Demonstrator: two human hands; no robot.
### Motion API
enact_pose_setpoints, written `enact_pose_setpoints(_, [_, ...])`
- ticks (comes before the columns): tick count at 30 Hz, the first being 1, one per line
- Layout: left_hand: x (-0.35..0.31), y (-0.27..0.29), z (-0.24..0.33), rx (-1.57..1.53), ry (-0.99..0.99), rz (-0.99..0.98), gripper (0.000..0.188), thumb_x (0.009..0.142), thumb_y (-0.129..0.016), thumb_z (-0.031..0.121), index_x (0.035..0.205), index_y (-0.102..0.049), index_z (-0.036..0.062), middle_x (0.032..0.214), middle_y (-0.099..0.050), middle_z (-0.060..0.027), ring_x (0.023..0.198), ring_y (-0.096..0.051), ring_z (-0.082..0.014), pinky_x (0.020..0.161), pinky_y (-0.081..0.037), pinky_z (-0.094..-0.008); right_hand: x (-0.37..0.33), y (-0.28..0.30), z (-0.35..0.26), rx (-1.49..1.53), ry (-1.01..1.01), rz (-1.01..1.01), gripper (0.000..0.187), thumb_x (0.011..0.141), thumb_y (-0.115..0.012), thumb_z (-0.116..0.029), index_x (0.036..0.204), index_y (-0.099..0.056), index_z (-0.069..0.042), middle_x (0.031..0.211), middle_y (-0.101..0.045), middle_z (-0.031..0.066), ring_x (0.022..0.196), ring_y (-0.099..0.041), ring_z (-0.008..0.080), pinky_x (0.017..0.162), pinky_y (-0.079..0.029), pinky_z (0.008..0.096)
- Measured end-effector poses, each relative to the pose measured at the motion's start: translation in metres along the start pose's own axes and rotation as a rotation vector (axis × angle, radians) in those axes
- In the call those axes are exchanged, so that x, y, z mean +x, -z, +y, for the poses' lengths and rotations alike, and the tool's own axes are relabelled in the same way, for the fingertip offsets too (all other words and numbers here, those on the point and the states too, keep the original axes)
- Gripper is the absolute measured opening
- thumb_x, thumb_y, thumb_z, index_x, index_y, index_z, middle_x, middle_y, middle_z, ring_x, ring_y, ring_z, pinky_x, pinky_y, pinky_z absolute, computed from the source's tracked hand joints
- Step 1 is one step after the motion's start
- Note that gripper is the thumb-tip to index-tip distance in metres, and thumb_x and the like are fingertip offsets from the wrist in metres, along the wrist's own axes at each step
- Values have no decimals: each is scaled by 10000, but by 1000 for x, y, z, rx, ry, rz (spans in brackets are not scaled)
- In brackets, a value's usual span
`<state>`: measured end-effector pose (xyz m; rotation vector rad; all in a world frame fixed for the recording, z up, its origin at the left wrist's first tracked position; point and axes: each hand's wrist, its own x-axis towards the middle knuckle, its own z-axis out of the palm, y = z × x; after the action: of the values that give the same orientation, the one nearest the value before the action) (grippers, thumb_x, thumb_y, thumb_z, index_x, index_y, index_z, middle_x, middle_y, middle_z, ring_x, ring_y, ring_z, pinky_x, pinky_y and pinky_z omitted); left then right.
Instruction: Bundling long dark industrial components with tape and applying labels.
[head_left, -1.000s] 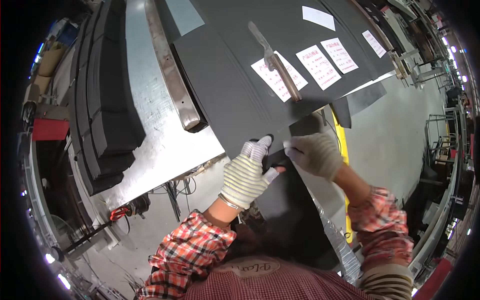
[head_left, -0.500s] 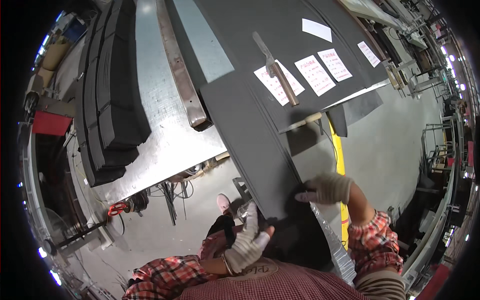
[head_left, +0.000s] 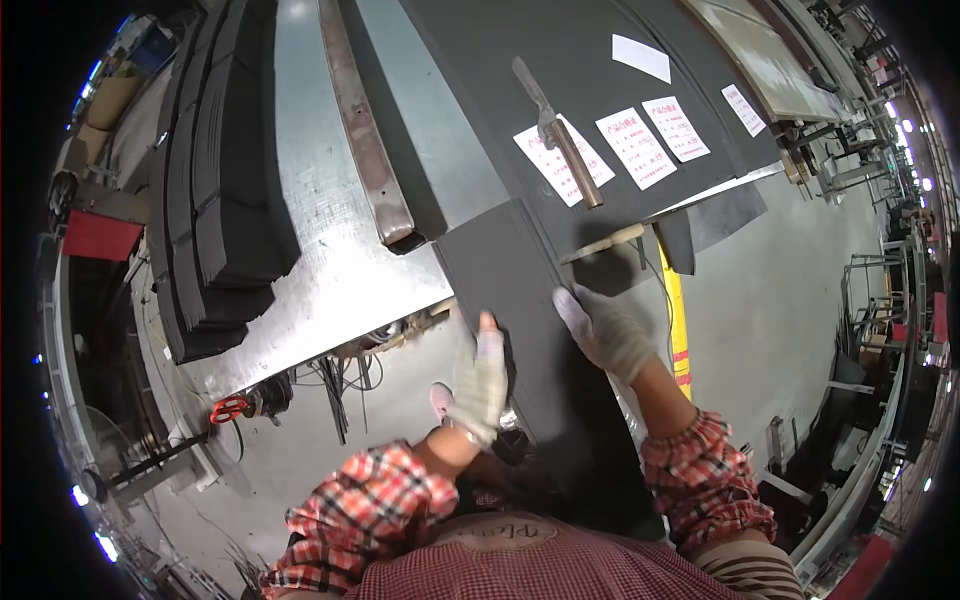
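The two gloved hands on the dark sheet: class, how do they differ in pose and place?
The left hand lies at the dark sheet's left edge, fingers pointing up the table; the right hand rests flat on the sheet's face, higher up, fingers angled leftward. Both wear pale knit gloves below red plaid sleeves.

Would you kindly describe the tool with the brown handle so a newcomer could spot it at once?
Start at the long metal table and the dark sheets covering its right side. On the white paper slips lies the scraper: grey blade, brown handle, the only tool resting across the slips.
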<state>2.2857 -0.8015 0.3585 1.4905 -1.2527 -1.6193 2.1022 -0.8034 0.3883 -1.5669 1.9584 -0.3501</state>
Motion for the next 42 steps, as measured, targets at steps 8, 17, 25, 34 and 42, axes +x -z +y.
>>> enact_pose_setpoints(8, [-11,13,-18,562,-18,91,774,926,-505,423,1416,-176,-77,1082,-616,-228,1053,-571,-349,929,-408,-378,-5,-1,10,18,-124,-273,535,955,-353,-479,1114,-592,-28,1032,-609,266,1001,-556,434,866,-441,463])
enact_pose_setpoints(17, [164,100,94,64,-10,163,914,726,-745,237,1380,-198,-92,1151,-507,-246,1006,-545,-323,878,-466,-349,2,31,9,678,-149,26,595,901,-513,-515,1144,-576,24,933,-666,106,687,-573,138,652,-463,257])
enact_pose_setpoints(25, [119,67,47,-55,-354,201,664,803,-611,43,1386,-292,37,1098,-533,-92,968,-531,-171,826,-463,-289,-25,53,1,1023,82,-78,634,891,-566,-451,1318,-432,-3,1032,-612,92,662,-518,71,627,-459,232])
enact_pose_setpoints(34, [-2,58,147,-42,-135,-177,203,686,-778,42,738,-582,53,686,-577,14,654,-524,-69,595,-423,-227,12,87,-75,686,651,-610,946,700,-733,-539,1357,-366,34,1073,-638,96,695,-595,117,583,-469,245])
enact_pose_setpoints(42, [13,88,-12,86,2,-59,117,809,-660,105,728,-591,55,644,-532,18,568,-451,-72,533,-375,-207,71,57,51,594,72,-605,248,854,-629,-217,1062,-667,-86,884,-682,99,738,-657,180,698,-539,304])
